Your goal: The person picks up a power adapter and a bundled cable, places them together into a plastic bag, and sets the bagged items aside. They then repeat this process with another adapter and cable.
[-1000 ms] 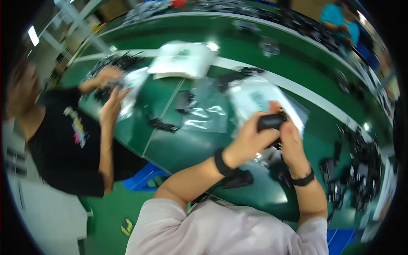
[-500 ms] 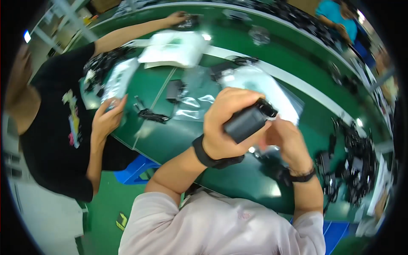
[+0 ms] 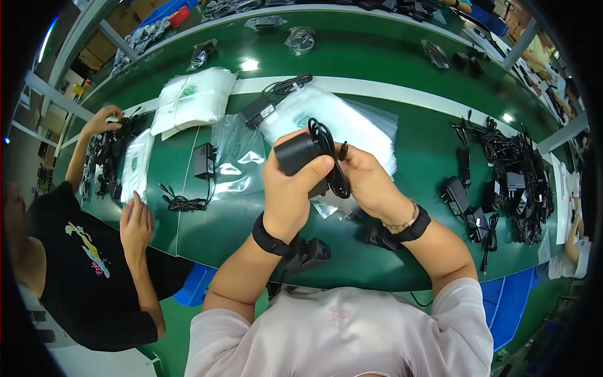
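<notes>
My left hand [image 3: 287,182] is closed around a black power adapter [image 3: 296,154]. The adapter's cable [image 3: 326,151] is coiled in a loop beside its right end, against my left thumb. My right hand [image 3: 374,188] has its fingers bent at that coil, gripping the cable near its barrel plug [image 3: 343,149], which sticks up. Beneath and beyond both hands lies a stack of transparent plastic bags [image 3: 364,132]. Another adapter [image 3: 259,112] with a bundled cable rests at this stack's far left corner. Closer to my body, two dark blocky devices [image 3: 308,254] [image 3: 380,237] lie by my forearms.
A co-worker in black sits at left, one hand [image 3: 136,227] by a narrow bag stack [image 3: 135,164]. Other bags [image 3: 195,100] lie at far left, near an adapter [image 3: 204,160]. A heap of adapters and cables [image 3: 521,188] covers the right side. Bagged items [image 3: 300,41] sit on the conveyor.
My hands have moved left with the adapter, and its coiled cable now shows. My view has shifted. The co-worker's far hand has left the bagged item on the conveyor for the cables at left.
</notes>
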